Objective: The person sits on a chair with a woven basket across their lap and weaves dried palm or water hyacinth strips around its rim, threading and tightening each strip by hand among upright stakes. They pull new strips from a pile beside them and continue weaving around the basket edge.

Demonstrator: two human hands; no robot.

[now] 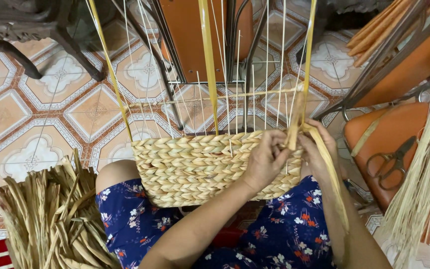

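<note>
A half-woven straw basket [195, 167] rests on my lap, its braided rows reaching up to thin upright white ribs [225, 107] and a few wide yellow strips [208, 65]. My left hand [265, 159] presses on the basket's upper right rim, fingers curled on the weave. My right hand [319, 147] sits just beside it and pinches a long dried straw strand [332, 174], which trails down over my right forearm. Both hands meet at the top right edge of the weave.
A pile of dried straw strands [51, 219] lies on the floor at the lower left. Scissors [391, 162] rest on an orange stool [404, 134] at the right, beside a bundle of thin pale reeds [424, 184]. Metal-framed orange chairs [200, 35] stand ahead on patterned tiles [36, 114].
</note>
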